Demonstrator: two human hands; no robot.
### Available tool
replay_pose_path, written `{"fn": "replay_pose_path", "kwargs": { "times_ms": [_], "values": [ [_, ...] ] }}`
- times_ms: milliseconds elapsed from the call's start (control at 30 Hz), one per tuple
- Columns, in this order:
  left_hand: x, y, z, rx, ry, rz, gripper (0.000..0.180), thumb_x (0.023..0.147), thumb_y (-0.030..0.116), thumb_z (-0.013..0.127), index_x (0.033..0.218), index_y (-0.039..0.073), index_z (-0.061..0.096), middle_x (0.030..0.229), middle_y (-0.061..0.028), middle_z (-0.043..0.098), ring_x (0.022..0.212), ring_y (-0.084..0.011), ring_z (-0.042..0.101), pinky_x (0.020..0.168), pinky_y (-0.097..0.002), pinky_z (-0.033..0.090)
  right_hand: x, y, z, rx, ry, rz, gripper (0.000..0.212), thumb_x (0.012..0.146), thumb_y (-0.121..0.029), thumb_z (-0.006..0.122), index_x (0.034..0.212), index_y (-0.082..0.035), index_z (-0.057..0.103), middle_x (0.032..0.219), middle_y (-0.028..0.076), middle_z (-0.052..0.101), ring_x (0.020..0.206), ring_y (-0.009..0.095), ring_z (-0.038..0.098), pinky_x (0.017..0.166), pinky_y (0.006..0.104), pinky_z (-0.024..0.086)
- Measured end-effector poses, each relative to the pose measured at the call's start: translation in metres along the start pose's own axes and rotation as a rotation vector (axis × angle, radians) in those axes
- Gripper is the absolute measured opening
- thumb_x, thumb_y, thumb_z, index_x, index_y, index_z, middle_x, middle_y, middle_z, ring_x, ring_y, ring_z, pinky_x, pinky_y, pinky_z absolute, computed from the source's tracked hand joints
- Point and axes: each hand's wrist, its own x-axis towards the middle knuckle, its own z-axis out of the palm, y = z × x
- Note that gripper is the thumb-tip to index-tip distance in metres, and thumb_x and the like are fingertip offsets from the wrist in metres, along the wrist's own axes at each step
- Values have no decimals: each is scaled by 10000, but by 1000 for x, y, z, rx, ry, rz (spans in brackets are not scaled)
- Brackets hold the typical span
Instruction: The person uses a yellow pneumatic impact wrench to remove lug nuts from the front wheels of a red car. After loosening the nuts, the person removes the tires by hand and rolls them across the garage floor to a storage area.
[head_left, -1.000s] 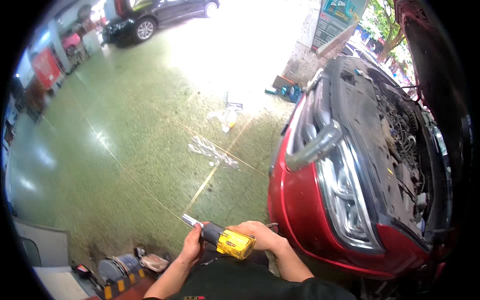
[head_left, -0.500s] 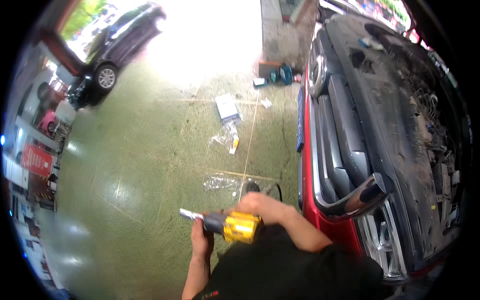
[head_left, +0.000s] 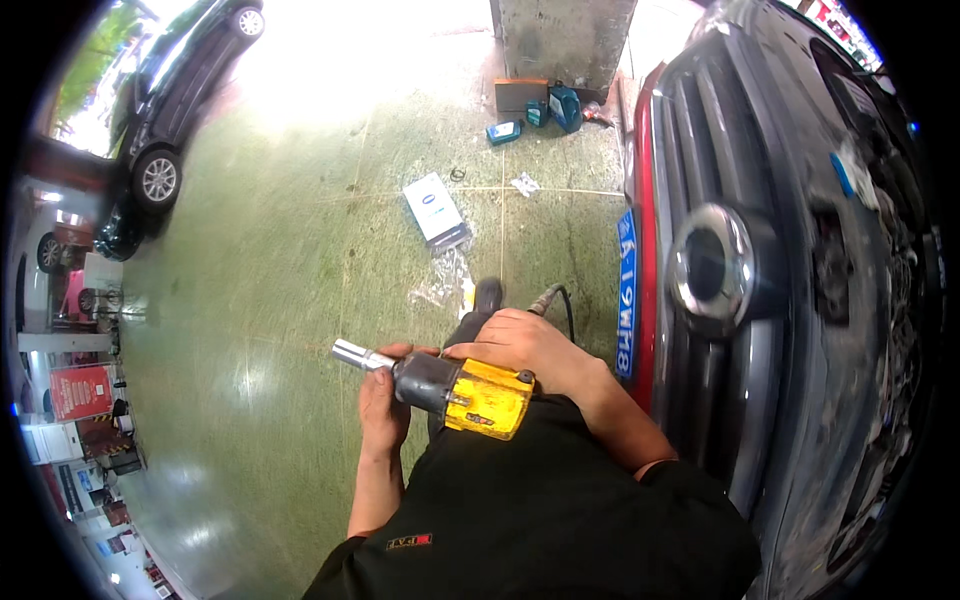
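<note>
A yellow and black air impact wrench (head_left: 490, 398) lies sideways in front of my body, its nose pointing left. On that nose sits a long silver socket (head_left: 352, 352). My left hand (head_left: 382, 400) is closed around the front end, thumb and fingers at the base of the socket. Wrapped over the tool from the far side, my right hand (head_left: 530, 345) grips it; the handle is hidden beneath. A hose with a metal fitting (head_left: 543, 298) shows just beyond my right hand and curves down beside it.
At right stands a red vehicle with its engine bay open, its grey grille (head_left: 705, 150) close to my right arm. A white and blue box (head_left: 434, 208) and clear plastic wrapping (head_left: 440, 282) lie on the green floor. Teal bottles (head_left: 564, 108) stand farther off; a dark car (head_left: 165, 130) is far left.
My view has shifted, bringing the grille nearer. The wrench has moved slightly left and up in the picture, still in both hands; the left fingers now show around the socket's base.
</note>
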Motion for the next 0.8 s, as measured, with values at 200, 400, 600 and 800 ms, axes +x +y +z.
{"fn": "replay_pose_path", "kwargs": {
  "times_ms": [200, 400, 600, 800],
  "values": [
    [338, 28, -14, -46, -133, -61, 504, 1070, 420, 418, 1327, -6, 497, 1262, -260, 617, 1145, -319, 621, 1023, -443, 473, 173, 205, -115, -174, 21, 142, 398, 842, -162, 644, 1231, -78, 661, 892, 57, 636, 855, 246, 625, 814, 373, 480],
    [623, 67, 55, -73, -268, -81, 506, 1079, 430, 411, 1340, 2, 483, 1233, -241, 632, 1115, -290, 638, 1007, -416, 478, 281, 391, -260, -281, 101, 225, 453, 828, -163, 624, 1277, -105, 642, 893, 48, 626, 900, 234, 624, 847, 349, 469],
    [891, 58, 160, 64, -385, -69, 526, 1074, 448, 407, 1351, 9, 492, 1186, -200, 631, 1101, -261, 615, 991, -399, 472, 322, 603, -392, -320, 268, 262, 442, 830, -190, 616, 1261, -96, 642, 886, 56, 612, 887, 237, 619, 847, 359, 469],
    [1135, 58, 330, 186, -453, -24, 520, 1081, 421, 417, 1368, -7, 482, 1152, -201, 645, 1070, -251, 634, 960, -389, 493, 344, 789, -590, -323, 448, 254, 455, 834, -210, 622, 1275, -98, 640, 854, 60, 591, 846, 251, 609, 812, 373, 468]
  ]
}}
